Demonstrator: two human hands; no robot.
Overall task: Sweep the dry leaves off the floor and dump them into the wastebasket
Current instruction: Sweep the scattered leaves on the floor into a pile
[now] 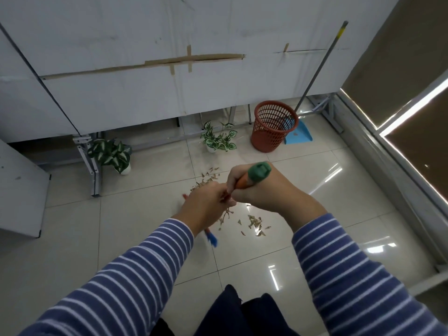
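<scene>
The left hand and right hand grip the broom; a hard push may scatter the dry leaves

left grip + right grip: clasp broom handle | dry leaves: on floor | wastebasket: by wall
</scene>
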